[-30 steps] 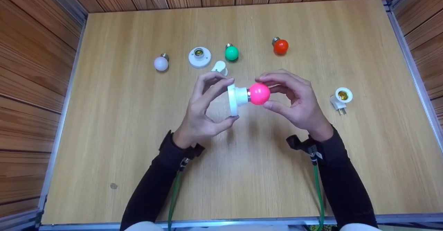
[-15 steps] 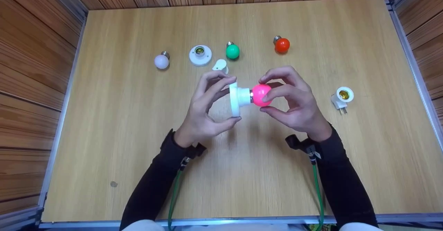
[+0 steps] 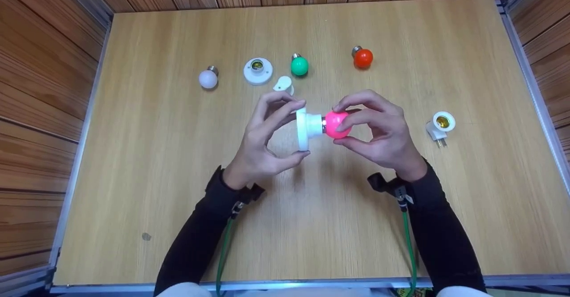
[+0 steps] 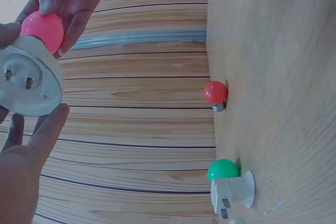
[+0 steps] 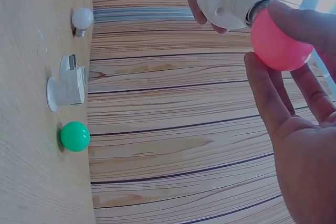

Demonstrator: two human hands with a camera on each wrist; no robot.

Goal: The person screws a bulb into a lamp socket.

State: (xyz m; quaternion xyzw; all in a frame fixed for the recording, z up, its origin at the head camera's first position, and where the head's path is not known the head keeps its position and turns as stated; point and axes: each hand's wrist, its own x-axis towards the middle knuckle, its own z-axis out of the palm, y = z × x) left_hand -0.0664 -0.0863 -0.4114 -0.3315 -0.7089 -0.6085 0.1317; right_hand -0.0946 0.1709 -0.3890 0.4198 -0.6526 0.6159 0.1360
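Observation:
My left hand (image 3: 265,139) grips a round white lamp holder (image 3: 303,130) by its rim, thumb below and fingers above, with its base turned to the left. In the left wrist view two metal contacts show on the underside of the holder (image 4: 31,90). A pink light bulb (image 3: 335,125) sits in the holder's socket, a strip of its metal thread still visible at the mouth. Around the bulb's globe curl the fingers and thumb of my right hand (image 3: 378,130). The right wrist view shows the thumb lying across the pink bulb (image 5: 278,45).
Behind the hands lie a white bulb (image 3: 208,79), another round lamp holder (image 3: 258,71), a white plug-in socket (image 3: 284,84), a green bulb (image 3: 299,66) and a red bulb (image 3: 363,58). At right stands a plug socket adapter (image 3: 440,126). Wooden walls edge the table (image 3: 133,176).
My right hand has shifted its fingers on the pink bulb, the index finger now over the globe's front. The bulb and holder moved slightly right; the left hand's grip stays the same.

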